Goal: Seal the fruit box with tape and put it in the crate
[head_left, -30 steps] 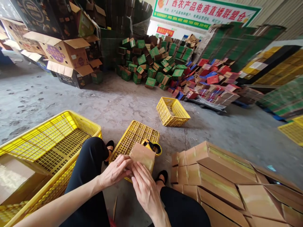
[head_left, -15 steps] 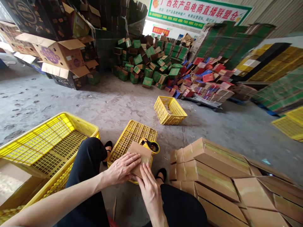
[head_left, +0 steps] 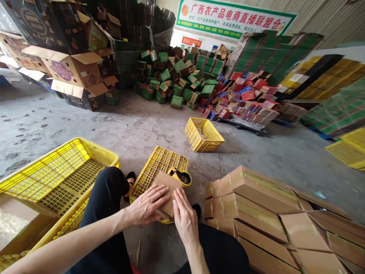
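Observation:
A small brown cardboard box [head_left: 168,180] rests on an upturned yellow plastic crate [head_left: 156,161] between my knees. My left hand [head_left: 147,204] lies flat across the box's left part, fingers stretched out. On the right side of the box, my right hand [head_left: 185,217] presses with straight fingers, its thumb by the near edge. Both hands touch the cardboard without wrapping round it. Just beyond the box, a yellow and black tape dispenser [head_left: 181,176] lies on the crate. The box's near side is partly hidden by my hands.
A large yellow crate [head_left: 65,182] stands at my left with a cardboard box [head_left: 19,220] in it. Stacked brown boxes [head_left: 256,190] are close on my right. Ahead is a smaller yellow crate [head_left: 203,137], with heaps of green boxes [head_left: 176,101] and red boxes [head_left: 251,95] behind.
My right hand has slid from the near part of the box towards its right edge. The left hand has stayed almost in place on top.

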A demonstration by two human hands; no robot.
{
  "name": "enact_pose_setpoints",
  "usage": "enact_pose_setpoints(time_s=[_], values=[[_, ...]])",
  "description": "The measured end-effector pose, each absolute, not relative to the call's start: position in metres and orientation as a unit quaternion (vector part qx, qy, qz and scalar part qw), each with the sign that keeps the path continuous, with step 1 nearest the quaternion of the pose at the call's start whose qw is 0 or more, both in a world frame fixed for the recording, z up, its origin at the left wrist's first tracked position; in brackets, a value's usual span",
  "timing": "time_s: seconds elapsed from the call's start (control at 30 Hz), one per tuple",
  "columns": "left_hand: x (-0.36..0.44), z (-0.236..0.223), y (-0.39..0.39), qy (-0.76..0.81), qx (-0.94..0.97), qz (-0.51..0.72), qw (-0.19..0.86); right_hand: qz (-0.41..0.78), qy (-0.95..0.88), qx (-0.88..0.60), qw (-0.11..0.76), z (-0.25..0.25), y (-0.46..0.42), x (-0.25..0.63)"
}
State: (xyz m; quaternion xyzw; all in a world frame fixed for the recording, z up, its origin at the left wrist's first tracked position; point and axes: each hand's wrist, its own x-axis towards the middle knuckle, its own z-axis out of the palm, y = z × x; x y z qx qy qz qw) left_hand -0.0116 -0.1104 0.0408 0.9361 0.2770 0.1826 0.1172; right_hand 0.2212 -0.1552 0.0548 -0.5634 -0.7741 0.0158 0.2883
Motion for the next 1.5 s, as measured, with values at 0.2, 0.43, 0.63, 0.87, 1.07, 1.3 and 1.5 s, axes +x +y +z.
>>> enact_pose_setpoints(time_s=[0.2,0.43,0.63,0.87,1.07,1.3,1.5], values=[[-0.044,0.041,-0.114,0.261,0.923,0.245,0.143,0.085,-0.772,-0.567,0.275,0.051,-0.137,0.233],[-0.054,0.035,-0.113,0.285,0.884,0.338,0.152,0.122,-0.801,-0.539,0.232,0.055,-0.149,0.237],[-0.045,0.040,-0.111,0.300,0.877,0.335,0.168,0.038,-0.811,-0.533,0.240,0.048,-0.159,0.229],[-0.037,0.036,-0.117,0.325,0.878,0.313,0.158,-0.032,-0.818,-0.511,0.262,0.049,-0.175,0.210],[-0.035,0.035,-0.121,0.343,0.853,0.335,0.206,0.001,-0.838,-0.498,0.225,0.060,-0.151,0.188],[-0.037,0.021,-0.120,0.366,0.804,0.380,0.274,0.037,-0.855,-0.472,0.210,0.070,-0.151,0.178],[-0.031,0.015,-0.119,0.374,0.761,0.415,0.331,0.082,-0.884,-0.424,0.178,0.083,-0.129,0.167]])
